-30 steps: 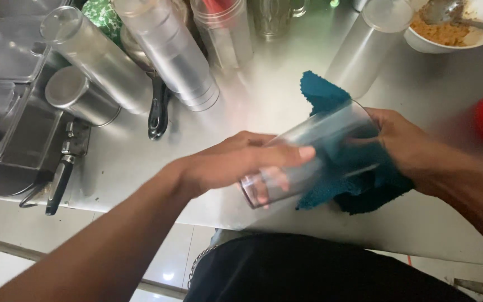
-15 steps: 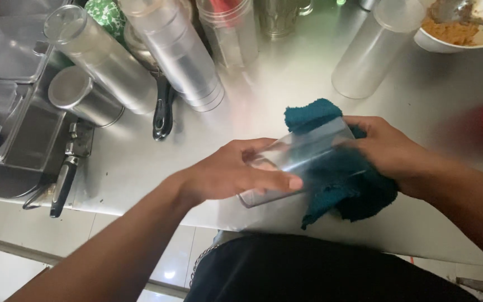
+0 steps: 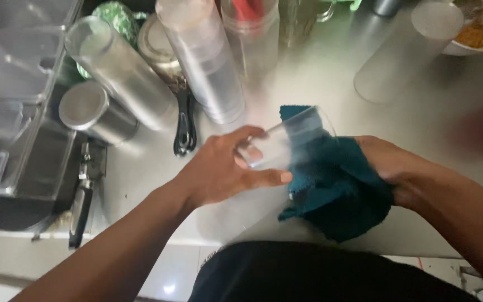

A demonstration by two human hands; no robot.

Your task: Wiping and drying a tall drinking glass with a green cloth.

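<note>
My left hand [image 3: 225, 170] grips the base end of a clear drinking glass [image 3: 286, 142] that lies tilted over the steel counter [image 3: 320, 84], its mouth pointing up and to the right. A dark teal cloth [image 3: 336, 190] is pushed into the glass's mouth and bunches below it. My right hand [image 3: 389, 168] holds that cloth against the glass from the right, partly covered by the cloth.
Stacks of clear and frosted tumblers [image 3: 205, 61] lie at the back left beside a steel cup [image 3: 93, 112] and black-handled tool [image 3: 184, 126]. A frosted tumbler [image 3: 406, 53] stands upright at the back right near a white bowl with food [image 3: 476, 31]. Clear plastic bins [image 3: 12, 84] fill the left.
The glass has tipped and turned in my hands, its mouth now pointing further up. The cloth has gone deeper into it and both hands have shifted slightly.
</note>
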